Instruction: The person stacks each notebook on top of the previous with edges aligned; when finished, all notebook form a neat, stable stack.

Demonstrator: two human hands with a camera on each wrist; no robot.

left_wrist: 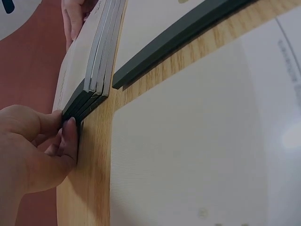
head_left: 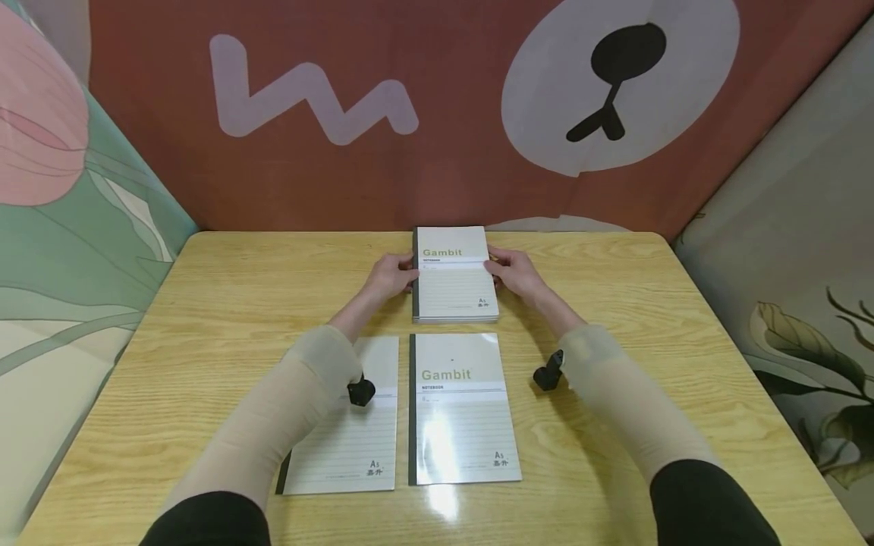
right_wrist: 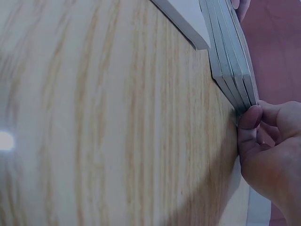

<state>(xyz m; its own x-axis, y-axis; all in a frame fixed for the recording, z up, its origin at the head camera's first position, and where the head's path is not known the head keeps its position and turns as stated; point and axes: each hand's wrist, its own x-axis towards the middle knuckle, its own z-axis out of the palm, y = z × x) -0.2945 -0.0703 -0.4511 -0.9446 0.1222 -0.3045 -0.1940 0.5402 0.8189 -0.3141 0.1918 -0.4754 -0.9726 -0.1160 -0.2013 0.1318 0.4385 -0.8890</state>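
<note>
Near the back edge of the table, a stack of several notebooks [head_left: 456, 292] lies cover up, with dark spines on its left side. My left hand [head_left: 391, 276] grips the spine side, its thumb and fingers pinching the edge, as the left wrist view shows. On the opposite side my right hand [head_left: 517, 273] pinches the page edges [right_wrist: 230, 61]. Whether the stack touches the tabletop, I cannot tell. Closer to me, a single Gambit notebook [head_left: 459, 425] lies flat, with glare on its cover. Left of it is another notebook [head_left: 362, 447], partly hidden by my left forearm.
The wooden table [head_left: 614, 303] meets a red-brown wall [head_left: 307, 182] right behind the stack. Patterned panels [head_left: 806, 227] rise on both sides. A small black wrist device [head_left: 361, 391] hangs under my left sleeve, and another black device [head_left: 548, 373] by the right.
</note>
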